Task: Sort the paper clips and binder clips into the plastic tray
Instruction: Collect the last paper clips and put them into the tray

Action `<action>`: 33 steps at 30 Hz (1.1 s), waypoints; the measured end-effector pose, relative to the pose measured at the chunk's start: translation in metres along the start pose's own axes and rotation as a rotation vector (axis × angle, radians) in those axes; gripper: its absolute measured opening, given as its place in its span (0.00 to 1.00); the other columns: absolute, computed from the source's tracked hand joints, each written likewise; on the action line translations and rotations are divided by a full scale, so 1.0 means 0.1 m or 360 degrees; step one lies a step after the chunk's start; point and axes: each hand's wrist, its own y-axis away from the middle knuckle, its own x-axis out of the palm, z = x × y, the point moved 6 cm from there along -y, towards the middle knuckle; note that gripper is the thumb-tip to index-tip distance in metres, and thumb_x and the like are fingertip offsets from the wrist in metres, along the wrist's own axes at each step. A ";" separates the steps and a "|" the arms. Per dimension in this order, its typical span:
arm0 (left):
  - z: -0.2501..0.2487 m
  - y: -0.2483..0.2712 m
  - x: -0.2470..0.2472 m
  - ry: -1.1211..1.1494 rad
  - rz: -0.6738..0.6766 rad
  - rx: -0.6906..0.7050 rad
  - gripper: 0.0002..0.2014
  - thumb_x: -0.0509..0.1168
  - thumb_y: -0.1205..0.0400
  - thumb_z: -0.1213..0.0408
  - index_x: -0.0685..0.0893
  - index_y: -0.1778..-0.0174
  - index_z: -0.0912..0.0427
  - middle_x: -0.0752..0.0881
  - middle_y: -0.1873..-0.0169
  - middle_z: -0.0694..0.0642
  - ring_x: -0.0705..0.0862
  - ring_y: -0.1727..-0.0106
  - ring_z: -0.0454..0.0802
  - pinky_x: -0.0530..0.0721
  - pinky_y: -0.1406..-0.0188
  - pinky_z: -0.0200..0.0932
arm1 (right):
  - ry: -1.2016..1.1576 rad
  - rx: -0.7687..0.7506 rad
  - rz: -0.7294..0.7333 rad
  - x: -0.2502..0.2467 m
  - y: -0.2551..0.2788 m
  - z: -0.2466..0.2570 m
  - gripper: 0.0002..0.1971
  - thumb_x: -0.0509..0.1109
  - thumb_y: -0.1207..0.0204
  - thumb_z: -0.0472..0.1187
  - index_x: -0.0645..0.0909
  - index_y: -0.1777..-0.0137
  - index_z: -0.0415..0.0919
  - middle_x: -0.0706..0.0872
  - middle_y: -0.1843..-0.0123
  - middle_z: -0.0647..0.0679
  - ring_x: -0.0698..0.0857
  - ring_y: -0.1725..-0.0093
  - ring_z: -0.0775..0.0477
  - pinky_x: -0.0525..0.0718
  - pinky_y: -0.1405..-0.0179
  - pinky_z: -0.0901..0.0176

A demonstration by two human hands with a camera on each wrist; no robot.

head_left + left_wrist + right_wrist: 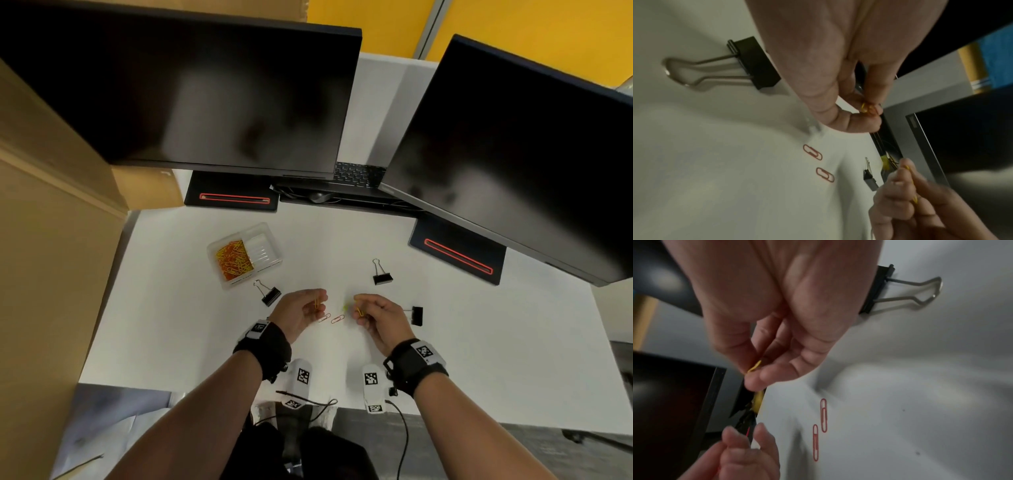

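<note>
The clear plastic tray (262,250) sits at the back left; its left compartment holds a pile of orange and yellow paper clips (234,262), its right one is bare. My left hand (320,303) pinches orange and yellow paper clips (869,110). My right hand (358,308) pinches a yellow paper clip (754,368). Two red paper clips (324,318) (338,319) lie on the table between the hands. Three black binder clips lie around them: one left (269,294), one behind (381,274), one right (416,315), partly hidden by my right hand.
Two dark monitors (205,92) (513,154) overhang the back of the white table (171,325) on black stands (233,198) (459,253). A cardboard box (51,240) walls the left side. Cables (400,431) hang at the table's front edge.
</note>
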 end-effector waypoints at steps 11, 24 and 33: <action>-0.15 -0.12 -0.18 -0.1349 -0.0314 0.0209 0.15 0.68 0.21 0.50 0.80 0.66 0.56 0.77 0.73 0.48 0.75 0.73 0.44 0.70 0.72 0.39 | 0.0719 0.0006 -0.0158 -0.09 -0.12 -0.04 0.11 0.69 0.31 0.45 0.76 0.70 0.40 0.79 0.73 0.46 0.74 0.74 0.46 0.69 0.77 0.61; -0.08 -0.12 -0.04 -0.2650 -0.0268 0.0603 0.06 0.65 0.17 0.59 0.86 0.48 0.49 0.87 0.47 0.51 0.86 0.47 0.51 0.84 0.51 0.46 | 0.2298 -0.0204 0.0017 0.38 -0.17 -0.19 0.12 0.74 0.25 0.45 0.82 0.50 0.36 0.87 0.50 0.41 0.85 0.50 0.41 0.82 0.54 0.54; -0.04 -0.12 -0.02 -0.2671 -0.0289 0.0543 0.13 0.65 0.20 0.54 0.79 0.45 0.57 0.82 0.45 0.55 0.84 0.46 0.54 0.84 0.48 0.48 | 0.2098 -0.0190 0.0147 0.29 -0.16 -0.15 0.05 0.69 0.28 0.40 0.78 0.62 0.40 0.84 0.61 0.46 0.82 0.59 0.46 0.82 0.58 0.57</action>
